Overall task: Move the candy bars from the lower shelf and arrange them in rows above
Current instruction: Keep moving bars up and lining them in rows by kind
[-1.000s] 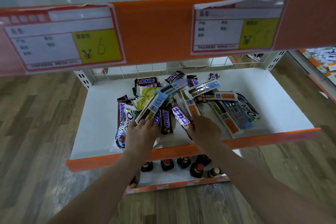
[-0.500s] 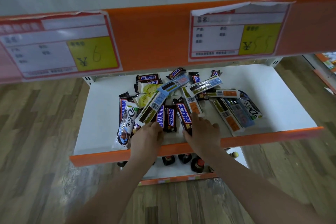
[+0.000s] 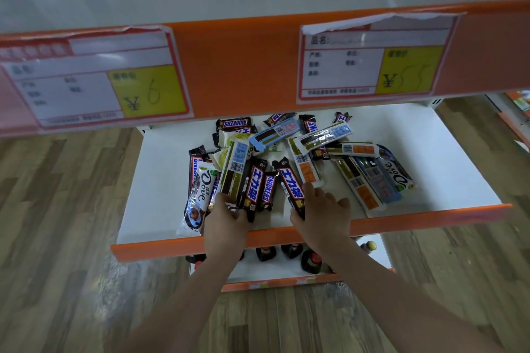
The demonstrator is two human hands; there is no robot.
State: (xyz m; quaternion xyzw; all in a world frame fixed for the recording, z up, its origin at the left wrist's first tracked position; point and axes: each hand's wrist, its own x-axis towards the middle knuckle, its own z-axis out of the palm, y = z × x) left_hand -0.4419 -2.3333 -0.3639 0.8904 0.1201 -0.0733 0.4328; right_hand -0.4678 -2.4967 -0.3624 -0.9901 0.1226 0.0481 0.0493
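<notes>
Glossy crinkled candy bars [image 3: 289,163] — flat oblongs

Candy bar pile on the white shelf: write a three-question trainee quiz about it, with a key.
1. True or false: the right hand grips a dark Snickers bar.
2. Which bar lies at the pile's left edge? A Dove bar B green bottle C red box
3. Fill in: the left price tag reads ¥ ___.

Key: 1 true; 2 A; 3 six. The left hand holds bars too.
</notes>
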